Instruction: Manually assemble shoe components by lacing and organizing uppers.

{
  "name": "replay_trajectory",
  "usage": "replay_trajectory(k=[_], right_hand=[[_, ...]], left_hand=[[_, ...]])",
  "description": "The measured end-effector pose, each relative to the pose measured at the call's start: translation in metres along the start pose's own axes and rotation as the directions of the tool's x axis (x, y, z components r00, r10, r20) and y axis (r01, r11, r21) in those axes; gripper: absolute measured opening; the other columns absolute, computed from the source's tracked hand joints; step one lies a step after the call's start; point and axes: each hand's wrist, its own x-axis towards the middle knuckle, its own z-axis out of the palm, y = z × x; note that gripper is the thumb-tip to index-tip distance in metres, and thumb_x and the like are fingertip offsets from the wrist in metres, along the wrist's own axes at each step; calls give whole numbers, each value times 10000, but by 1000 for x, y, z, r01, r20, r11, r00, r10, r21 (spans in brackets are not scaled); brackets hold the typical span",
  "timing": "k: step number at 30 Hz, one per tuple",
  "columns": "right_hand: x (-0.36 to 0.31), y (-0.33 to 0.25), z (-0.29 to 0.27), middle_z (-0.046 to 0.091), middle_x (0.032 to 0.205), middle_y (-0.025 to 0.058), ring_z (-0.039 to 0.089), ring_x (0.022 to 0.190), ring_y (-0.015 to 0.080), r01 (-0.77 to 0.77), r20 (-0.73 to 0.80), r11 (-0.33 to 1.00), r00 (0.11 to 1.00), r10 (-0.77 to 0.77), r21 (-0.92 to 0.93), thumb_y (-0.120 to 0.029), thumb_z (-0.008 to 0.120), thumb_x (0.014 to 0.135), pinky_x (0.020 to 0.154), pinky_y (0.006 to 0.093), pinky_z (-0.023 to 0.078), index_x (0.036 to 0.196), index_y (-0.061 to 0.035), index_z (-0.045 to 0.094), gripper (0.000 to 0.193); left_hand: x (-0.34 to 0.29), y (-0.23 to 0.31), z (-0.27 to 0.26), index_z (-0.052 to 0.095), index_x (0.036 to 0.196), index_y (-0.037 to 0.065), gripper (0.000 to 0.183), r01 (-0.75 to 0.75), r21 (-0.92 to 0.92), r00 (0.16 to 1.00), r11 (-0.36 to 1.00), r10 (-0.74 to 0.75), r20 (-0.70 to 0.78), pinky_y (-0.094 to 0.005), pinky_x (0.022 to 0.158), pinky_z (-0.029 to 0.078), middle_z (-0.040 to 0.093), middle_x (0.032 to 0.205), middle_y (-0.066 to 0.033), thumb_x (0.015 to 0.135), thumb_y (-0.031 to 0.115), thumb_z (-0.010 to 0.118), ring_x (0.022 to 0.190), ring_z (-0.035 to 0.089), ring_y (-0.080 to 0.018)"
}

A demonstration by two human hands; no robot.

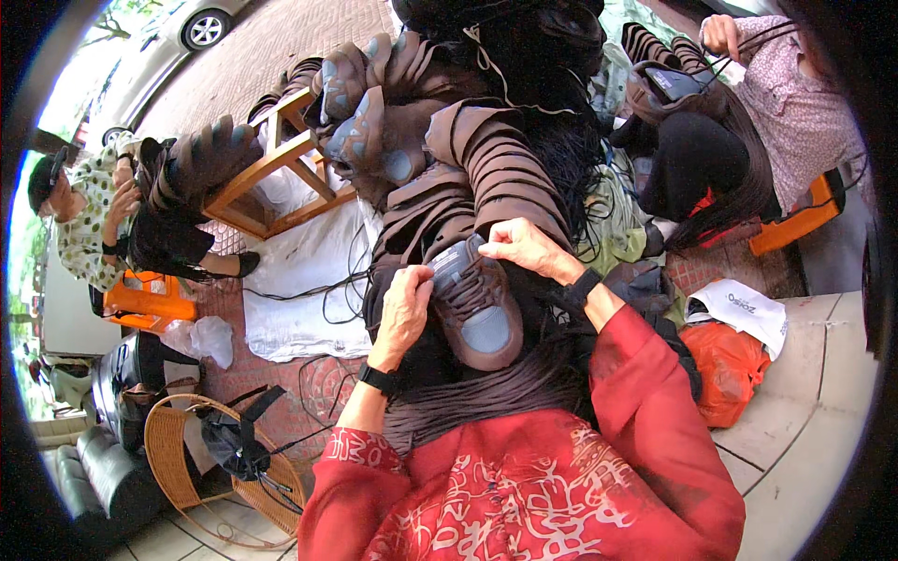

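Observation:
A brown shoe upper (485,329) with a grey-blue toe panel lies on my lap, its toe toward me and dark laces threaded across its front. At the left edge of its opening, my left hand (404,307) is closed in a pinch. My right hand (531,249) pinches the upper near the top of the tongue on the other side; whether a lace end is between the fingers is too small to tell. A thick bundle of grey-brown laces (486,388) lies across my lap below the toe.
Beyond my hands stretch stacked brown shoe uppers (505,173), with more by a wooden stool frame (268,182). Two people sit working, at far left and upper right. A white cloth (309,323) covers ground at left; a wicker chair (173,449) and red plastic bag (730,369) flank me.

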Motion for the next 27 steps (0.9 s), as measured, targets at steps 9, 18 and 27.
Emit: replay_trajectory(k=[9,18,27], right_hand=[[9,-30,3,578,641,103,551,589,173,177,201,954,971,-129,-242,-202,628,714,559,302,428,771,-2,568,216],[4,-26,5,579,630,130,564,577,224,216,174,896,972,-159,-388,-235,649,708,546,317,426,729,-4,560,248],[3,-20,6,566,637,158,558,632,328,316,161,853,949,-273,-415,-240,586,731,569,399,417,684,-36,556,211]], left_hand=[[11,-1,-2,538,838,23,103,-93,215,986,972,60,154,-381,654,400,536,749,-159,768,98,537,724,512,-327],[17,-3,-4,559,829,10,193,227,-65,947,972,-204,246,-279,633,438,582,728,-99,682,106,639,663,557,-179],[19,11,-1,590,762,11,151,120,142,964,983,-149,220,-321,638,458,585,701,-146,649,104,627,682,576,-264]])
